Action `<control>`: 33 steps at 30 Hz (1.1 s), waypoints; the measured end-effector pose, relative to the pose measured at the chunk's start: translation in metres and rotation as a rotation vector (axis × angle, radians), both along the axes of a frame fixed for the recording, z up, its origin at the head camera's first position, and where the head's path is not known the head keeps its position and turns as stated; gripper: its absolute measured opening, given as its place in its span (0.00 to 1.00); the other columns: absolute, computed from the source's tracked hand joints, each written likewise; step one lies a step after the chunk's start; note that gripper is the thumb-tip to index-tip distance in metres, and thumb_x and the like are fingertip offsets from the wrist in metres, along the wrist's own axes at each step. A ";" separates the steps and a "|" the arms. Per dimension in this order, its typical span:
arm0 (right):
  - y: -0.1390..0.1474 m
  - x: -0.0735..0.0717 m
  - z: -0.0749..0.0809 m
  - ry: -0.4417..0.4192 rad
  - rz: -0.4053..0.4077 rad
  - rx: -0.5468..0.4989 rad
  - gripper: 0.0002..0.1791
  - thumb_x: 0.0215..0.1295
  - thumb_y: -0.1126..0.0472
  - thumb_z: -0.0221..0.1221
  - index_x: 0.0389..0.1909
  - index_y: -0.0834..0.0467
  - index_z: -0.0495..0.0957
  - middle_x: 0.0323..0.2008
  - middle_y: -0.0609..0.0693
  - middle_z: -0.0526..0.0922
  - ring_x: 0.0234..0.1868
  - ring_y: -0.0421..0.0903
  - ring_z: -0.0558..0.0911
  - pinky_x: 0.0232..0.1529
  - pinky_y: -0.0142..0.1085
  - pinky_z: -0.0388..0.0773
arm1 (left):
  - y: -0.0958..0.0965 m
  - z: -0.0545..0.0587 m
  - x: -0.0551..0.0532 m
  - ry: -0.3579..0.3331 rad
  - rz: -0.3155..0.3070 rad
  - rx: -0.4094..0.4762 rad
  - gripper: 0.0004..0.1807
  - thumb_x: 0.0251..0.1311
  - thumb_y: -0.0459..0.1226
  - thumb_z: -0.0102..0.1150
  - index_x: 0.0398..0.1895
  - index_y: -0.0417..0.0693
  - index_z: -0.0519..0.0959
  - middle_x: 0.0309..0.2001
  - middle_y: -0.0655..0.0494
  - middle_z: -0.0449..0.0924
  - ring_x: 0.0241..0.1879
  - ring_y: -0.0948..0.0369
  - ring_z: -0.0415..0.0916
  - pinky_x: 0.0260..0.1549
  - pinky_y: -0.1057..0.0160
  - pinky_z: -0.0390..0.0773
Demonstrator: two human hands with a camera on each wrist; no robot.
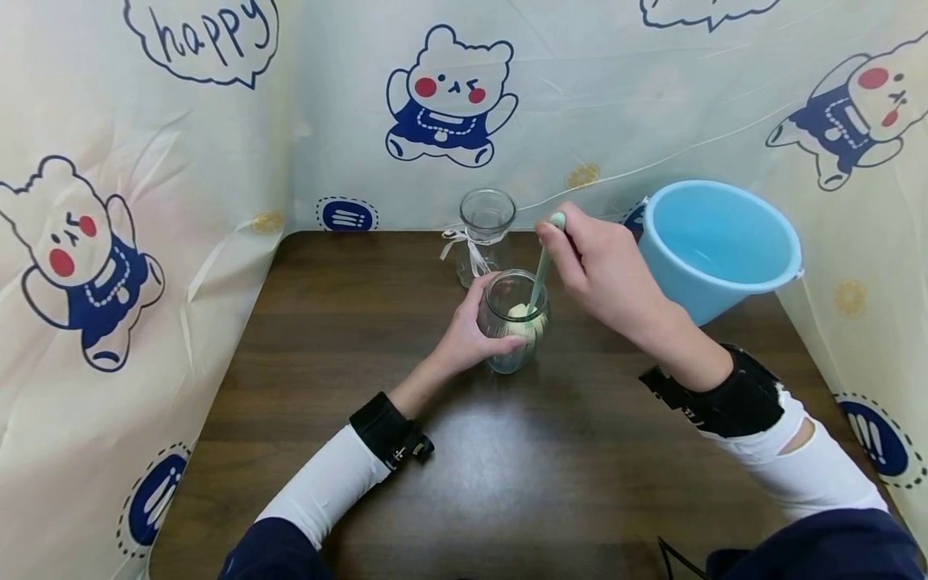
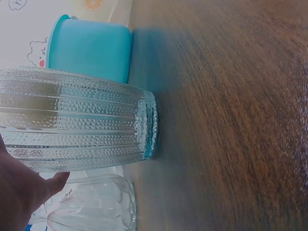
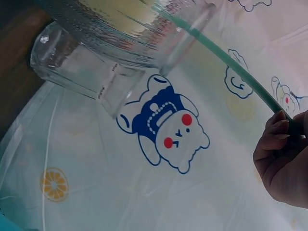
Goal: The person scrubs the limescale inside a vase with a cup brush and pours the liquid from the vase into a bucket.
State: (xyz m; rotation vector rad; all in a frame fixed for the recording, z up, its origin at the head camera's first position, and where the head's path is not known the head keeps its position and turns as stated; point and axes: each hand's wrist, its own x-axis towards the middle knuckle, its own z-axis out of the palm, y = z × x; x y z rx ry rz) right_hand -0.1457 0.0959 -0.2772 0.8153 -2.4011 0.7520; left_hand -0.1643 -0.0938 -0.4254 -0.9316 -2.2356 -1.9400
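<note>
My left hand (image 1: 464, 334) grips a ribbed clear glass jar (image 2: 96, 120) around its side, thumb toward me in the head view. The jar stands nearly upright with its mouth up; whether its base touches the table cannot be told. Above the rim, my right hand (image 1: 605, 270) pinches the top end of a bottle brush (image 3: 236, 70) with a slim green handle. The handle slants down through the jar's mouth. Its pale yellow, sponge-like head (image 1: 524, 322) sits inside the glass. Right behind stands a second clear glass jar (image 1: 487, 208) with a white bow at its neck.
To the right, a light blue bucket (image 1: 725, 234) stands near the back of the dark wooden table (image 1: 326, 403), close to my right forearm. A cartoon-printed sheet (image 1: 341, 121) rises along the back and both sides.
</note>
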 end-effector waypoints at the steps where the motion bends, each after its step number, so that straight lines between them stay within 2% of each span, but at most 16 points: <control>1: 0.000 0.000 0.001 0.000 0.002 -0.011 0.13 0.73 0.60 0.51 0.28 0.61 0.68 0.17 0.49 0.63 0.19 0.43 0.64 0.21 0.35 0.60 | 0.000 0.000 0.000 0.003 0.000 0.001 0.49 0.38 0.29 0.74 0.67 0.33 0.59 0.59 0.29 0.69 0.57 0.41 0.69 0.57 0.42 0.69; 5: -0.002 0.000 -0.003 -0.005 0.023 -0.035 0.12 0.73 0.60 0.50 0.29 0.62 0.69 0.18 0.49 0.64 0.20 0.43 0.64 0.22 0.35 0.61 | -0.001 0.001 -0.001 0.011 0.010 0.002 0.49 0.37 0.29 0.75 0.67 0.33 0.59 0.60 0.31 0.70 0.57 0.42 0.69 0.57 0.43 0.69; 12: -0.005 -0.002 -0.031 -0.057 0.049 0.009 0.12 0.74 0.58 0.50 0.30 0.59 0.70 0.18 0.47 0.63 0.19 0.41 0.64 0.20 0.32 0.63 | -0.001 0.001 0.000 -0.006 0.002 -0.008 0.49 0.39 0.30 0.74 0.67 0.34 0.59 0.60 0.30 0.69 0.56 0.38 0.68 0.56 0.40 0.69; 14: -0.004 -0.001 -0.030 -0.054 0.047 0.007 0.11 0.74 0.58 0.50 0.30 0.59 0.70 0.18 0.47 0.63 0.19 0.41 0.64 0.20 0.32 0.62 | 0.000 0.001 0.000 -0.009 0.002 -0.009 0.49 0.39 0.29 0.74 0.67 0.33 0.58 0.59 0.30 0.69 0.55 0.38 0.69 0.56 0.40 0.69; 20: -0.001 -0.001 -0.013 -0.007 0.037 -0.025 0.12 0.73 0.61 0.51 0.28 0.60 0.68 0.18 0.49 0.63 0.20 0.42 0.64 0.23 0.34 0.62 | -0.001 0.003 -0.002 0.018 0.011 -0.001 0.49 0.37 0.30 0.75 0.67 0.33 0.59 0.59 0.30 0.70 0.56 0.40 0.69 0.57 0.43 0.69; 23: -0.003 -0.002 -0.019 -0.032 0.052 -0.021 0.12 0.73 0.60 0.50 0.29 0.60 0.69 0.18 0.49 0.63 0.19 0.42 0.64 0.22 0.34 0.62 | -0.002 0.002 -0.002 0.015 0.014 -0.011 0.49 0.38 0.31 0.75 0.67 0.34 0.59 0.60 0.30 0.70 0.56 0.40 0.69 0.57 0.44 0.69; 28: -0.007 -0.003 -0.039 -0.103 0.051 0.050 0.11 0.73 0.58 0.51 0.30 0.58 0.71 0.16 0.48 0.63 0.17 0.41 0.64 0.19 0.32 0.62 | -0.002 0.000 -0.001 -0.009 0.007 -0.015 0.48 0.39 0.31 0.74 0.67 0.34 0.59 0.59 0.28 0.69 0.54 0.38 0.70 0.55 0.42 0.70; 30: -0.008 -0.002 -0.041 -0.114 0.049 0.070 0.11 0.73 0.58 0.52 0.30 0.58 0.71 0.16 0.47 0.63 0.17 0.41 0.64 0.18 0.33 0.62 | -0.001 -0.001 -0.001 -0.012 0.006 -0.013 0.48 0.39 0.31 0.74 0.66 0.34 0.59 0.58 0.28 0.70 0.54 0.38 0.70 0.54 0.42 0.71; 33: -0.008 0.000 -0.036 -0.101 0.061 0.048 0.12 0.73 0.58 0.51 0.29 0.58 0.70 0.16 0.47 0.63 0.17 0.41 0.64 0.17 0.33 0.62 | -0.001 -0.002 0.000 -0.009 0.008 -0.016 0.48 0.39 0.31 0.74 0.67 0.35 0.59 0.58 0.30 0.70 0.54 0.39 0.70 0.55 0.43 0.71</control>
